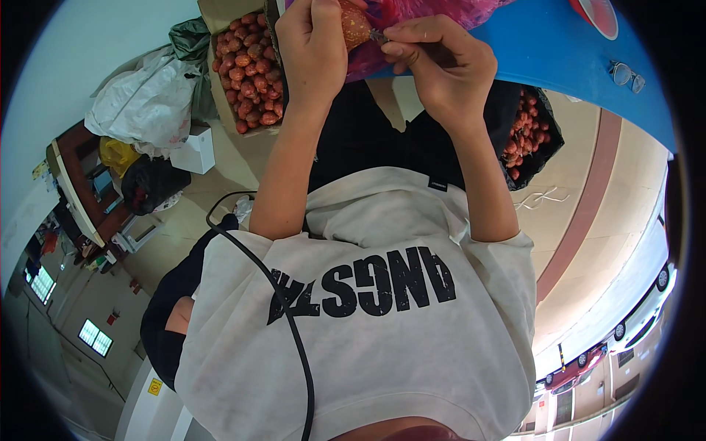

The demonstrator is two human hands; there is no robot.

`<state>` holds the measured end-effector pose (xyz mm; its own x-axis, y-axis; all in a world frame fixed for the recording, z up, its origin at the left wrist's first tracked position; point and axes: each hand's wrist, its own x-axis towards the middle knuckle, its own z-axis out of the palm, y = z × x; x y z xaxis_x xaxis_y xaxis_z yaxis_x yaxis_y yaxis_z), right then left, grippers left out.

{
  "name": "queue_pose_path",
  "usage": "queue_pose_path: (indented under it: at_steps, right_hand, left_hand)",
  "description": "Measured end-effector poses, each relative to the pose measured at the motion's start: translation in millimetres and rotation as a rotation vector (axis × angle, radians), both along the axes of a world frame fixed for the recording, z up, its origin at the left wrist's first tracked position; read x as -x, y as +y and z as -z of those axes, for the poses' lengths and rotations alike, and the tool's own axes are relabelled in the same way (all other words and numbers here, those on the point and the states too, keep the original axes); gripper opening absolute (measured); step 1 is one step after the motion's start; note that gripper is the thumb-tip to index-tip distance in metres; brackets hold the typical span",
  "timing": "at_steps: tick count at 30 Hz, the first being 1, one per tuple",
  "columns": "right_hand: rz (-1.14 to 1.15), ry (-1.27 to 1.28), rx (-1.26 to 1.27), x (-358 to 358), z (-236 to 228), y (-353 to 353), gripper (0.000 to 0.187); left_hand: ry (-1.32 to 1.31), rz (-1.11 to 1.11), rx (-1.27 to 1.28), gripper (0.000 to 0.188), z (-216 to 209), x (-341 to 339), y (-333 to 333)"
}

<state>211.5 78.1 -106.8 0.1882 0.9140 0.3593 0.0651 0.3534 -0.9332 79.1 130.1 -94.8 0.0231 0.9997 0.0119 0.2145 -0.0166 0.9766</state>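
Observation:
At the top of the head view, my left hand (315,55) is closed around a rounded orange, light-speckled thing (354,25); its top is cut off by the picture's edge. My right hand (452,70) pinches a small dark grey tip that sticks out of its right side, thumb against forefinger. What exactly the thing is, I cannot tell. Behind both hands lies a crumpled pink plastic bag (441,16) on a blue tabletop (529,44). Beside my left wrist stands a cardboard box (220,20) full of small, round red-brown pieces (250,70).
Below the table at right, a black bag (553,147) holds more small red pieces (526,132). Eyeglasses (625,76) and a red-and-white round container (599,16) rest on the tabletop. White and dark bags (143,103) are piled at left. A black cable (290,316) crosses my shirt.

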Motion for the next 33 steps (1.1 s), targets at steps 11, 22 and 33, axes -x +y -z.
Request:
queue_pose_path:
  at_steps: [11, 22, 33]
  right_hand:
    - [0.015, 0.006, 0.184, 8.7, -14.7, 1.7, 0.003]
    - [0.001, 0.213, 0.41, 9.9, -12.1, 6.1, 0.02]
    - [-0.084, 0.197, 0.448, 8.0, -11.4, 4.5, 0.019]
  left_hand:
    - [0.06, 0.027, -0.059, 0.027, 6.6, 5.4, 3.9]
    - [-0.028, 0.053, -0.238, 0.026, 19.0, 4.7, 8.2]
    - [-0.006, -0.139, -0.049, 0.025, 13.8, -1.4, 2.8]
